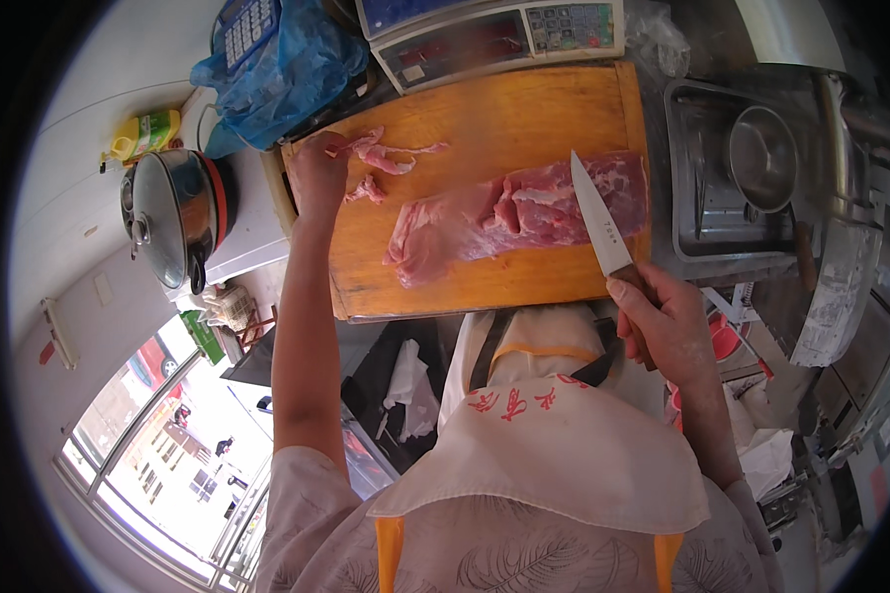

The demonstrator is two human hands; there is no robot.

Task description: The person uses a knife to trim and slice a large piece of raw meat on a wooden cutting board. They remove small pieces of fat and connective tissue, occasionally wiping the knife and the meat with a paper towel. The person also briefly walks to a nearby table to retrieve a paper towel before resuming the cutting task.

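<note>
A long slab of raw pink meat [549, 210] lies across the wooden cutting board [366, 259]. My right hand [670, 321] is closed around the brown handle of a kitchen knife [595, 212]. Its blade points up and away, over the slab's right part, and I cannot tell whether it touches the meat. At the board's far left corner, my left hand [318, 178] is closed with its fingers curled at the end of a pale meat trimming [391, 156]. The fingertips are mostly hidden. A smaller meat scrap [366, 190] lies beside that hand.
Behind the board stands a digital scale [494, 44], with a blue plastic bag [287, 74] left of it. To the right, a metal tray [697, 212] holds a steel bowl [763, 158]. A lidded pan [168, 217] stands at the left.
</note>
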